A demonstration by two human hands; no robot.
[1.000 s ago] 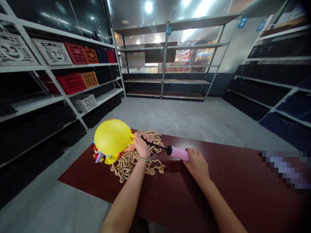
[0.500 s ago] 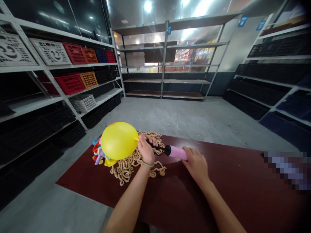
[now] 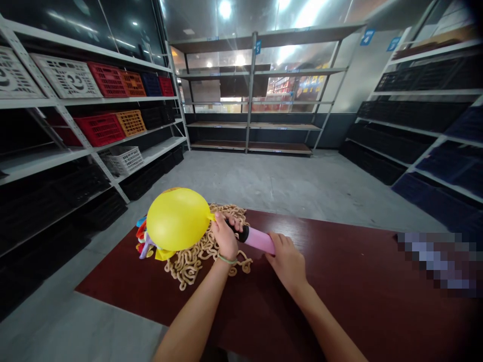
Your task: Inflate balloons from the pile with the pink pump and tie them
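An inflated yellow balloon (image 3: 178, 219) points its neck at my left hand (image 3: 225, 238), whose fingers close round that neck and the black end of a hand pump. My right hand (image 3: 289, 260) grips the pump's pink barrel (image 3: 260, 240). Barrel and black end sit close together, with hardly any rod showing. Under and beside the balloon are a tan heap of curled strands (image 3: 188, 264) and several limp coloured balloons (image 3: 145, 247), partly covered by the yellow one.
The dark red table (image 3: 339, 271) carries everything. A pixelated patch (image 3: 433, 259) covers something at its right. White shelves with crates (image 3: 100, 129) stand left, metal racks (image 3: 249, 100) at the back, and dark crates (image 3: 411, 115) on shelves at the right.
My right hand has moved left with the pink barrel, up to the black end, so the rod between them has gone in. The yellow balloon looks slightly larger. The whole view has shifted a little.
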